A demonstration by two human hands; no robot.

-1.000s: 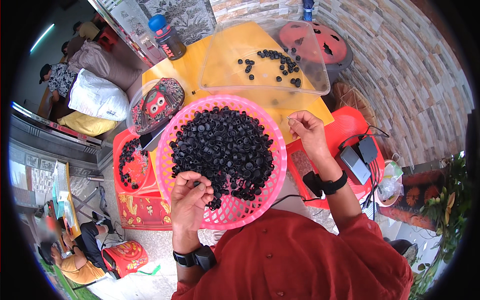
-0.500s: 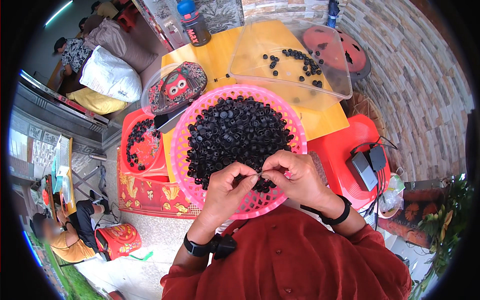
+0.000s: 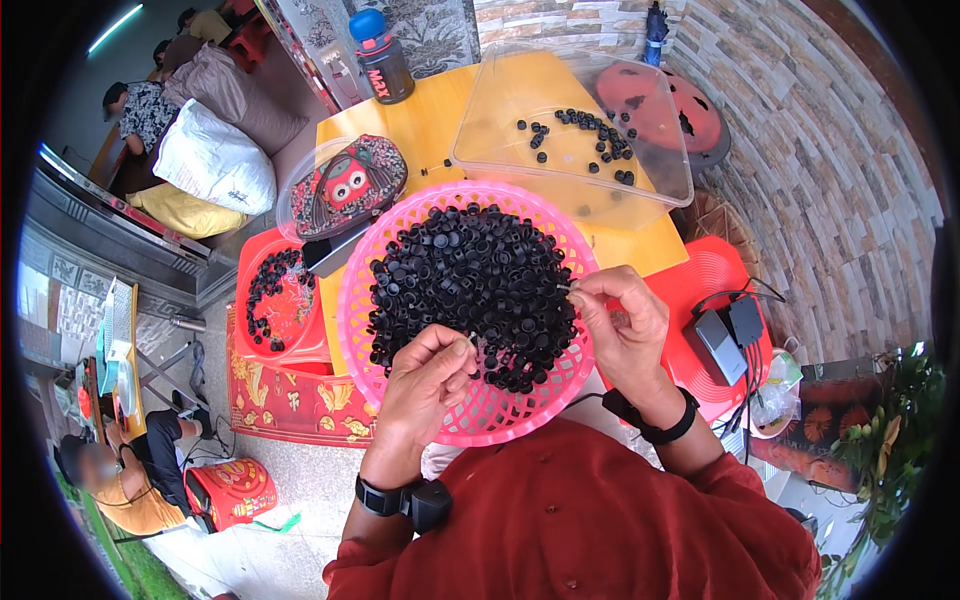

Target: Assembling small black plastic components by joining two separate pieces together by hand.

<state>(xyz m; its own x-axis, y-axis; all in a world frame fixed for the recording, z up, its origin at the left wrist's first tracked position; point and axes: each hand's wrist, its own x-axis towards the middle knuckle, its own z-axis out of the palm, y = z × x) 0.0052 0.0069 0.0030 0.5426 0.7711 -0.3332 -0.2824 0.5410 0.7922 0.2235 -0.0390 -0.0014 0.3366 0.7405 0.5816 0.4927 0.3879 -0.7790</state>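
A pink openwork plastic basket (image 3: 352, 310) in front of me holds a heap of small black plastic caps (image 3: 465, 285). My left hand (image 3: 425, 385) is over the basket's near left side, thumb and forefinger pinched together at the edge of the heap. Whatever sits between those fingertips is too small to name. At the basket's right rim, my right hand (image 3: 628, 325) is also closed in a pinch. A tiny bit shows at its fingertips beside the caps, and I cannot make out its kind.
Behind the basket, a clear plastic box (image 3: 500, 170) with several black caps stands on the yellow table (image 3: 430, 115). An owl-patterned pouch (image 3: 350, 180), bottle (image 3: 385, 65) and red tray (image 3: 250, 330) lie leftward. A red stool (image 3: 690, 285) bears black devices (image 3: 720, 345).
My hands, which met at the fingertips over the basket's near side, have parted. The right one moved right and up to the rim; the left one shifted slightly left.
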